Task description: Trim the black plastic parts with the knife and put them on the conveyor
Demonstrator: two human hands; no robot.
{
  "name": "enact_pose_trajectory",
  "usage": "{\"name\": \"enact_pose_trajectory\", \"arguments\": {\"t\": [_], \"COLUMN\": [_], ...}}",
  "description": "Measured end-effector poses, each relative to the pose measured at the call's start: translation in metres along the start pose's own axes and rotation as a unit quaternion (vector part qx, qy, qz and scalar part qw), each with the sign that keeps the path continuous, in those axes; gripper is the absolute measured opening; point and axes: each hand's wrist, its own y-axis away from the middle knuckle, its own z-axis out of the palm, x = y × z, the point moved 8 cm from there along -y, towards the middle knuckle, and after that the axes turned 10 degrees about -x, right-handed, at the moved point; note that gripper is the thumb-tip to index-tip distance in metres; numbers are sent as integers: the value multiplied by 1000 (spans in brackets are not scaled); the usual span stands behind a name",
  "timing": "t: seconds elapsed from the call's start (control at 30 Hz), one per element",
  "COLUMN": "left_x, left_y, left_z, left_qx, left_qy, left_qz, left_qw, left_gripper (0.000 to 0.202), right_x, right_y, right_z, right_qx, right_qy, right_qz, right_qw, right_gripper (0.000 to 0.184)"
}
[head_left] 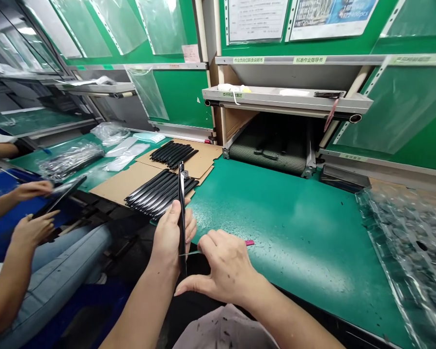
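Observation:
My left hand (172,231) is wrapped round a long, glossy black plastic strip (182,194), held nearly upright in front of me. My right hand (223,261) has its fingers curled over a slim knife with a pink end (250,242). The thin blade sticks out to the left and meets the lower part of the strip, while the right thumb reaches toward the strip's bottom end. Most of the knife's handle is hidden by my fingers. Beyond my left hand, a row of similar black strips (156,194) lies on brown cardboard (112,183).
A second pile of black strips (172,154) lies farther back. A small conveyor belt (269,157) opens onto the green table (276,208). Clear plastic trays (407,252) are at the right, beside a dark box (343,178). On the left, a co-worker's hands (34,228) hold another black piece.

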Motion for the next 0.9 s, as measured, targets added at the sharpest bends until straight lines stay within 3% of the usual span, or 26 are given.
{"name": "enact_pose_trajectory", "arguments": {"t": [0.2,0.3,0.4,0.6,0.9], "left_x": [4,13,18,16,10], "left_y": [4,5,6,7,19], "left_z": [-5,-9,-11,-6,7], "left_qx": [12,28,40,29,18], "left_qy": [0,-16,-35,-47,-44], "left_qz": [12,34,49,60,24], "left_qw": [1000,999,997,997,999], "left_gripper": [19,19,21,21,22], "right_x": [-19,-21,-2,26,18], "right_y": [15,24,28,33,29], "right_z": [9,9,3,-6,-14], "right_qx": [13,-13,-20,70,159], "right_qy": [38,-42,-156,-320,-265], "right_qz": [-35,-39,23,115,82], "right_qw": [999,998,987,938,947], "right_gripper": [68,67,49,11,12]}}
